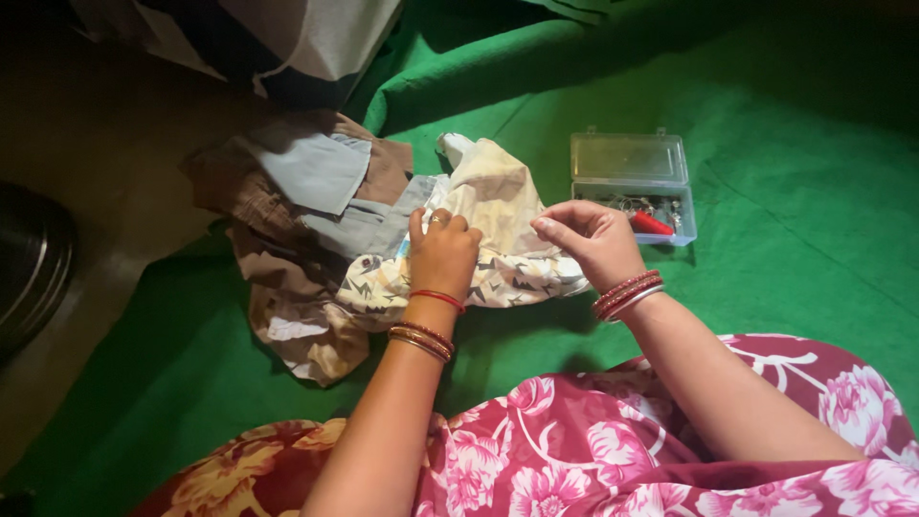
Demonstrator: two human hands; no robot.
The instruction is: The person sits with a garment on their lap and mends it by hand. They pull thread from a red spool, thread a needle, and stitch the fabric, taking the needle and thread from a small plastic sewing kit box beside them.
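My left hand [442, 251] is closed on a cream patterned cloth [498, 230] that lies bunched on the green mat [785, 230]. My right hand [586, 239] hovers just right of it with thumb and fingers pinched together at the cloth's edge; whatever it pinches is too small to make out. Both wrists carry red and gold bangles. A ring shows on the left hand.
A clear plastic box [632, 187] with its lid up holds small sewing bits and a red spool, right of the hands. A pile of brown and grey clothes [306, 201] lies to the left. A dark round metal vessel [29, 263] sits at far left. My floral-clad lap [593, 440] fills the bottom.
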